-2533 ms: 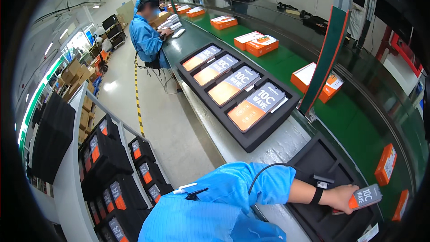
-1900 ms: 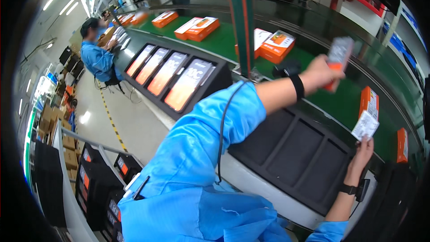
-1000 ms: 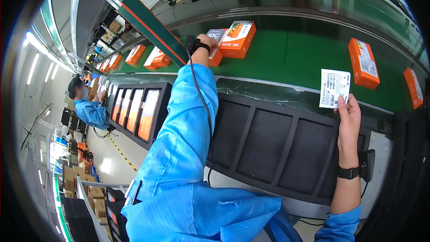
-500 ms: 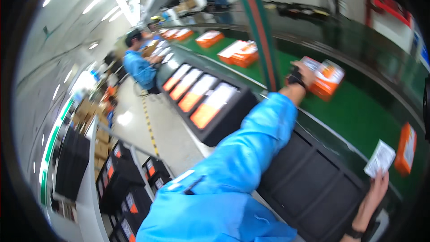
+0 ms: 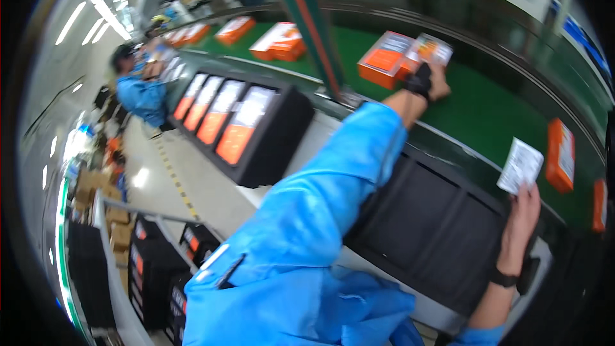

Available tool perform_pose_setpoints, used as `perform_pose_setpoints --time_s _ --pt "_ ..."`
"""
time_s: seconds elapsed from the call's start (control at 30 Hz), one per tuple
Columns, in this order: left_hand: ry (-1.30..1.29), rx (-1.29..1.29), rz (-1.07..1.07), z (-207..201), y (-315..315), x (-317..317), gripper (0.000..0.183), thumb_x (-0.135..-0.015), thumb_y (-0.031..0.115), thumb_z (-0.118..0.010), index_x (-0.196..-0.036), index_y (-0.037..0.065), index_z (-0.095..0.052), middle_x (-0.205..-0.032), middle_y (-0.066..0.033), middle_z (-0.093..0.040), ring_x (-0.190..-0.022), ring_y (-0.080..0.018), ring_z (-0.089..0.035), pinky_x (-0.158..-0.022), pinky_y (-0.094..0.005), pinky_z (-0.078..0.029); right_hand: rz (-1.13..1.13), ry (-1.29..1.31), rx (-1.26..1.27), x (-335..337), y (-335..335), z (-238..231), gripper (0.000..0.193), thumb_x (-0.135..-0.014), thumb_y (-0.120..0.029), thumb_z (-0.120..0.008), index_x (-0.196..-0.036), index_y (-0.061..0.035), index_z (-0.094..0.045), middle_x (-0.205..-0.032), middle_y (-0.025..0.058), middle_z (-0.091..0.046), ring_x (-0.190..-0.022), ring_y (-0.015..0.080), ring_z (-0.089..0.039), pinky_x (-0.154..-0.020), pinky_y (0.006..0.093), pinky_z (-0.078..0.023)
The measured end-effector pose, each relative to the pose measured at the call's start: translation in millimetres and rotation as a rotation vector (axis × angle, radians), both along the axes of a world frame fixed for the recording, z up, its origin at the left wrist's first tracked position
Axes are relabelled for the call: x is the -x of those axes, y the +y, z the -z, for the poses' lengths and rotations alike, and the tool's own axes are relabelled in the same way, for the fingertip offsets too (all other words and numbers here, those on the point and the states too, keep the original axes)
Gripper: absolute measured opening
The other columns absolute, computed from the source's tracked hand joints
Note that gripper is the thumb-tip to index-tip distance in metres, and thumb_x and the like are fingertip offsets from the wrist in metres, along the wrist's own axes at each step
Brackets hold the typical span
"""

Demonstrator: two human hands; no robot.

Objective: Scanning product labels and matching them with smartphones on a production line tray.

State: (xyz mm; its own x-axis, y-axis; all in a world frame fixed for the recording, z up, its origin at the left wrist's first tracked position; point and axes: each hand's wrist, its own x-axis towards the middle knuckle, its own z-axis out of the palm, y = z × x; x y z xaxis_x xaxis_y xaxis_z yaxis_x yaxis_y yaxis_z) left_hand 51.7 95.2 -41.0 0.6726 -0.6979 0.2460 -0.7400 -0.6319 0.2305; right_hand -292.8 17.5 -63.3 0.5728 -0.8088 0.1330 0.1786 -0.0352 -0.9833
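My left hand (image 5: 437,77) reaches over the green conveyor belt (image 5: 474,99), its fingers closed around the near end of an orange and white box (image 5: 430,47); some fingertips are hidden. A second orange and white box (image 5: 386,57) sits against it on the left. Held upright in my right hand (image 5: 523,214) is a flat white printed packet (image 5: 521,165), pinched at its lower edge above the belt's near side. An orange box (image 5: 560,155) lies on the belt just right of that packet. Between my arms is a black tray (image 5: 429,230) with divided compartments.
Left of my arm, another black tray (image 5: 282,134) carries several orange and white boxes. A green post (image 5: 307,25) rises by the belt. More boxes (image 5: 278,41) lie along it. A person (image 5: 138,93) in blue works farther left. Stacked black trays (image 5: 157,269) stand at lower left.
My view has swung right, so the scene has shifted left. My left hand has moved across to the right-hand box of the pair. The packet stays in my right hand.
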Motion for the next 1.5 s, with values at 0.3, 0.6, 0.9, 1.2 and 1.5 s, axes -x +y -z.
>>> perform_pose_setpoints --time_s 0.3,0.6,0.9,1.2,1.5 --pt "0.018 0.075 0.127 27 -23 21 0.066 -0.069 0.033 -0.061 -0.133 0.022 -0.050 -0.141 -0.0081 -0.041 -0.130 -0.0518 -0.026 -0.106 -0.0649 -0.017 -0.030 -0.100 -0.019 8 13 -12 0.019 -0.096 -0.021 -0.053 -0.099 -0.0033 -0.059 -0.089 -0.0009 -0.061 -0.072 0.0029 -0.047 -0.066 0.0196 -0.037" --pt "-0.162 0.204 -0.041 -34 -23 21 0.080 -0.060 0.045 -0.072 -0.134 0.027 -0.048 -0.135 -0.0139 -0.042 -0.117 -0.0380 -0.046 -0.094 -0.0556 -0.039 0.006 -0.074 -0.025 15 10 -9 0.022 -0.096 -0.021 -0.054 -0.105 -0.0018 -0.059 -0.090 -0.0008 -0.062 -0.072 0.0024 -0.047 -0.066 0.0186 -0.038" --pt "-0.037 0.081 -0.143 -23 45 -43 0.068 -0.063 0.044 -0.065 -0.126 0.022 -0.057 -0.133 -0.0230 -0.044 -0.117 -0.0436 -0.043 -0.098 -0.0455 -0.036 -0.052 -0.062 0.028 7 4 -12 0.019 -0.095 -0.022 -0.056 -0.095 -0.0030 -0.059 -0.082 -0.0009 -0.061 -0.070 0.0039 -0.048 -0.066 0.0200 -0.040" --pt "-0.066 -0.071 -0.205 -18 11 -24 0.068 -0.064 0.044 -0.064 -0.128 0.024 -0.055 -0.139 -0.0194 -0.039 -0.116 -0.0469 -0.043 -0.097 -0.0465 -0.040 -0.036 -0.042 0.014 8 6 -13 0.020 -0.094 -0.022 -0.057 -0.096 -0.0023 -0.059 -0.082 0.0001 -0.060 -0.070 0.0045 -0.048 -0.067 0.0201 -0.040" --pt "-0.088 -0.127 -0.199 38 8 -18 0.081 -0.069 0.051 -0.061 -0.143 0.029 -0.035 -0.145 -0.0207 -0.032 -0.122 -0.0469 -0.040 -0.098 -0.0511 -0.039 -0.048 -0.044 -0.073 10 7 -19 0.021 -0.094 -0.023 -0.057 -0.098 -0.0024 -0.059 -0.082 -0.0003 -0.061 -0.069 0.0041 -0.048 -0.067 0.0197 -0.040"
